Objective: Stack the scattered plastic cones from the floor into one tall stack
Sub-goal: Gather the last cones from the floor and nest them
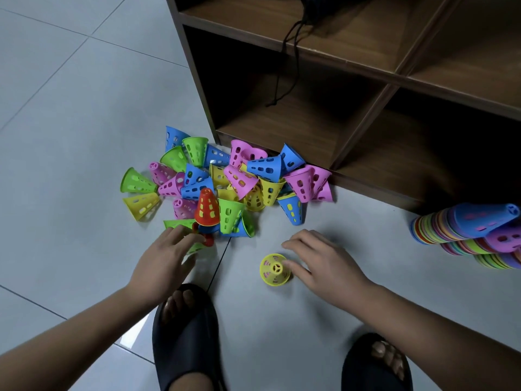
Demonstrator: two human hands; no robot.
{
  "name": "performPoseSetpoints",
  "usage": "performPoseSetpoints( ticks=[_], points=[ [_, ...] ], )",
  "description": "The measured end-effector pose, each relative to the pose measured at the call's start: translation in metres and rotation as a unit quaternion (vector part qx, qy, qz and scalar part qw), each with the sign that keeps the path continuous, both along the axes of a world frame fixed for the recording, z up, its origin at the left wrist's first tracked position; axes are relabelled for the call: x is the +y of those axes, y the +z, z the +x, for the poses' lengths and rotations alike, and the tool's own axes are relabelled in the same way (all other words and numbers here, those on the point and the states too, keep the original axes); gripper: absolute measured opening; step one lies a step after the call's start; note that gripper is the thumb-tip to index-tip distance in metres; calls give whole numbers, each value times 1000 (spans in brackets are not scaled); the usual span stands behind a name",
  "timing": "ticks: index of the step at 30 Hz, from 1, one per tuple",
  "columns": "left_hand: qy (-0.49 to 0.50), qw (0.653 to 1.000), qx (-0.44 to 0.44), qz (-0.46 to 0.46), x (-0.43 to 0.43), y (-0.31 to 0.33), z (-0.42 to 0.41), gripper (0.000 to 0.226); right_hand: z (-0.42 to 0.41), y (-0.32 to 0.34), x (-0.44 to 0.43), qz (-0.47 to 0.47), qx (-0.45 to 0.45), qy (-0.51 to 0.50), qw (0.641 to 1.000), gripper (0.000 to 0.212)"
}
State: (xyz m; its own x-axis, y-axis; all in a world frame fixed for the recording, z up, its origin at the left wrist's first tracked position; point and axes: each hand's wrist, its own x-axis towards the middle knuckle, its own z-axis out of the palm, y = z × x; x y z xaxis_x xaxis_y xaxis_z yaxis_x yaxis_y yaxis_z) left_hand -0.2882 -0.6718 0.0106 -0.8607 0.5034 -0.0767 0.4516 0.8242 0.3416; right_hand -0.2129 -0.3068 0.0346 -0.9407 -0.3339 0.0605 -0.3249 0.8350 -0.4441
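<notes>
A heap of several perforated plastic cones point(239, 179), blue, green, pink and yellow, lies on the tiled floor against a wooden shelf. At its near edge a red cone point(207, 206) stands upright on a short stack. My left hand point(166, 258) reaches over a green cone point(194, 248) lying beside that stack, fingers spread above it; I cannot tell whether it grips. A single yellow cone point(275, 268) stands upright on the floor, and my right hand point(318, 261) touches its side with the fingers loosely apart. Long stacks of cones point(465, 230) lie on their sides at the right edge.
The brown wooden shelf unit point(352, 108) stands right behind the heap, with a black drawstring cord point(284, 66) hanging from a bag on it. My two feet in black slippers point(186, 334) are planted at the bottom of the view. Grey floor tiles point(70, 122) stretch to the left.
</notes>
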Motion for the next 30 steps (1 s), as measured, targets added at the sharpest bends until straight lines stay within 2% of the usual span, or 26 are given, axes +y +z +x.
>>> performPoseSetpoints(
  ticks=[4, 9, 16, 18, 22, 27, 30],
  points=[
    [-65, 997, 15, -30, -3, -7, -7, 55, -33, -1, 17, 67, 24, -31, 997, 30],
    [-81, 996, 16, -27, -3, -11, -15, 49, -82, 6, 32, 159, 28, -82, 984, 52],
    [-80, 997, 9, 11, -1, -21, -20, 21, -112, 13, 37, 167, 13, -89, 982, 65],
    [-81, 997, 12, 12, 0, -24, -20, 22, -116, 15, 34, 164, 10, -80, 983, 66],
    [-85, 996, 15, 12, 4, -19, -23, 34, -119, 6, 35, 166, 11, -61, 984, 60],
    [-93, 995, 8, 39, 16, 5, -19, 30, -119, -8, 48, 204, 3, -31, 979, 34],
    [-76, 994, 2, 74, 26, 21, -12, 29, -102, 3, 48, 126, 20, -58, 990, 21]
  ],
)
